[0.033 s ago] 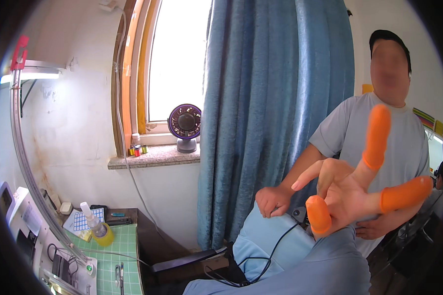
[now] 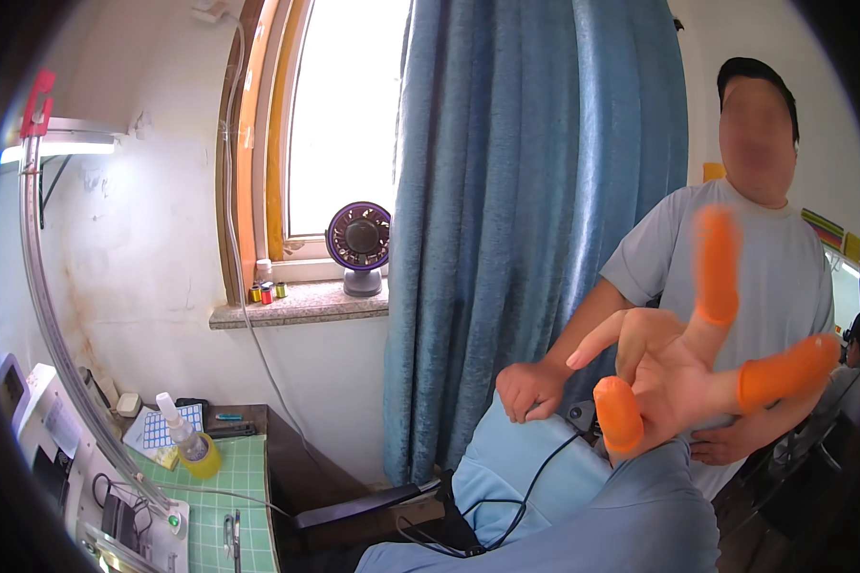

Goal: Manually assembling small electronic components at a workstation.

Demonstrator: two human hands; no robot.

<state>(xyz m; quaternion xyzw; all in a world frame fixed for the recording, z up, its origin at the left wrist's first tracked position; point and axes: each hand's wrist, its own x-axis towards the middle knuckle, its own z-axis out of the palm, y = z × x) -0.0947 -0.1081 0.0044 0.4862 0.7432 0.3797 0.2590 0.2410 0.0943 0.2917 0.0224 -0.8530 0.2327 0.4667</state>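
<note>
My right hand (image 2: 664, 377) is raised at the right, palm toward me, its blue sleeve (image 2: 583, 520) coming from the lower edge. Orange finger cots cover the thumb (image 2: 619, 415), a raised finger (image 2: 718, 267) and a finger pointing right (image 2: 788, 372). The two uncovered fingers are bent toward the left. Nothing is held in this hand; its fingers are apart. Behind it stands a person (image 2: 764, 229) in a light grey T-shirt. That person's fist (image 2: 528, 392) is just above a light-blue cloth surface (image 2: 506, 449) with a black cable (image 2: 516, 520) on it. My left hand is out of view.
At the left, a green gridded mat (image 2: 244, 487) holds a spray-topped bottle (image 2: 177, 430), a yellow tape roll (image 2: 201, 460) and a slim metal tool (image 2: 231, 535). A small fan (image 2: 360, 239) stands on the windowsill (image 2: 306, 304) beside a blue curtain (image 2: 535, 191). A dark armrest (image 2: 354, 506) lies below.
The raised orange-covered finger of my right hand has tilted to the left and looks slightly blurred. The finger pointing right has shifted a little upward. The other person looks unmoved.
</note>
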